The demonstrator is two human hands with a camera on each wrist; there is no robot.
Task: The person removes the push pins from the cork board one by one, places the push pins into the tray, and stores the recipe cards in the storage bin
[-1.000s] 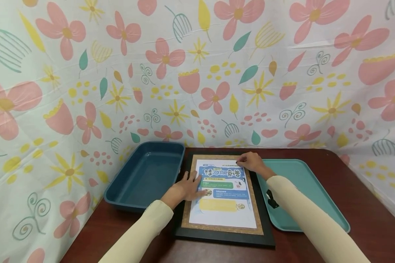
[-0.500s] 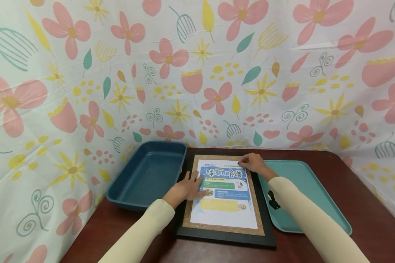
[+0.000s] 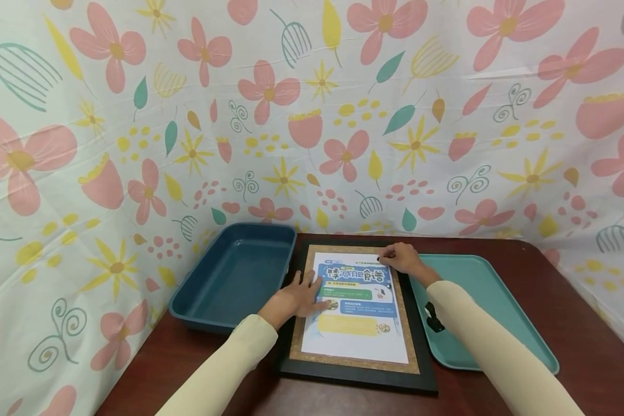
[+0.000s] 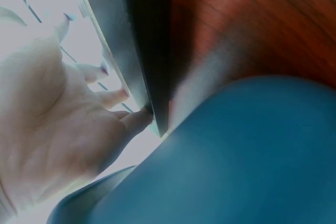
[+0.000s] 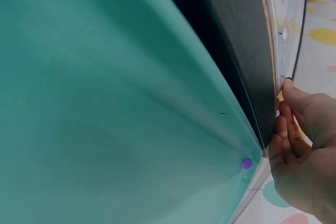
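Note:
A white printed sheet (image 3: 361,341) with blue, green and yellow blocks lies flat on a cork board (image 3: 359,365) with a black frame (image 3: 364,381). My left hand (image 3: 295,297) rests with spread fingers on the sheet's left side; its fingers lie over the board's edge in the left wrist view. At the sheet's top right corner, my right hand (image 3: 403,258) pinches a small dark piece (image 3: 379,259) between thumb and fingertips, close against the paper. What that piece is I cannot tell. The right wrist view shows the right hand's fingers curled beside the frame's corner.
A deep blue tub (image 3: 234,277) stands left of the board. On the right a flat teal tray (image 3: 478,312) lies beside the frame, with a small round purple piece (image 5: 247,163) in its corner. Behind the brown table (image 3: 530,277) hangs a flowered curtain (image 3: 312,115).
The view shifts slightly, moving the scene a little right in the picture. Both hands keep their places on the sheet.

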